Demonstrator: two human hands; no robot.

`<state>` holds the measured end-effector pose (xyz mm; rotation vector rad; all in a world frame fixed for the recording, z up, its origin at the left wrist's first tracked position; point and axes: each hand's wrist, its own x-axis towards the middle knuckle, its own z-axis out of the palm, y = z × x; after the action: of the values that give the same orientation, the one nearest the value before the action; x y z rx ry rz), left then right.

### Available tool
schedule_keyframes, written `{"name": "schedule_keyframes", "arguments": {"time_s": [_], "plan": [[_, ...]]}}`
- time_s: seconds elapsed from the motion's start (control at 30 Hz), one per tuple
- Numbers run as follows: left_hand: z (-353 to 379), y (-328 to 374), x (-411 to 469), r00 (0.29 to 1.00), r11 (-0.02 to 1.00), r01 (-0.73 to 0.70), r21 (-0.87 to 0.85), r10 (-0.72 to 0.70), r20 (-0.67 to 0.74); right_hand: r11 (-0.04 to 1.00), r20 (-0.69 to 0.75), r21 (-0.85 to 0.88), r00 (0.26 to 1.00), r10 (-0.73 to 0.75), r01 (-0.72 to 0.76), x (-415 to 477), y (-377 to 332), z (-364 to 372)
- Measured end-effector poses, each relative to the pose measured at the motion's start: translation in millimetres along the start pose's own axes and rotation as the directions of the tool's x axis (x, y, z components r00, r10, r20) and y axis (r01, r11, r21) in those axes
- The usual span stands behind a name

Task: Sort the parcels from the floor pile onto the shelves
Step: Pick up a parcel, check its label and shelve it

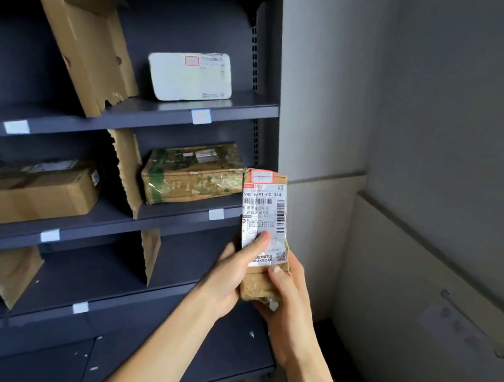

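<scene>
Both hands had hold of one small brown parcel (267, 223), which stood on end in the air before the right end of the shelving (164, 112), its printed label facing the camera. The left hand (230, 275) gripped its left edge with the thumb laid across the label. The right hand (288, 299) was curled round the lower right corner, thumb on the front face. The parcel touched no shelf; it appeared just beside a tape-wrapped parcel (192, 174) lying on the shelf behind. A white parcel (189, 77) sat one level higher, to the right of a cardboard divider (86, 39). Judged step: label being read, bay not yet chosen. The next move would call for matching the label to a shelf tag (201, 116), then turning the parcel flat to slide it in beside a divider
</scene>
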<state>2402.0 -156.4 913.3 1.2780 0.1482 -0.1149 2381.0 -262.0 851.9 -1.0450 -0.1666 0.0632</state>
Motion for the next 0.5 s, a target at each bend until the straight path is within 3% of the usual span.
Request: {"name": "schedule_keyframes", "arguments": {"time_s": [0.13,0.33,0.5], "plan": [[-28,17,-5,1.0,1.0,-0.025,0.004,0.025,-0.007,0.999,0.012,-0.034,1.0,0.002,-0.001,5,8,28],[-114,38,-26,0.981,0.966,-0.18,0.188,0.163,0.1,0.986,0.276,0.049,0.951,0.142,-0.161,10,25,73],[-182,26,-51,0.978,0.989,-0.142,0.039,0.147,-0.147,0.991,0.22,0.073,0.971,0.096,-0.114,15,59,144]]}}
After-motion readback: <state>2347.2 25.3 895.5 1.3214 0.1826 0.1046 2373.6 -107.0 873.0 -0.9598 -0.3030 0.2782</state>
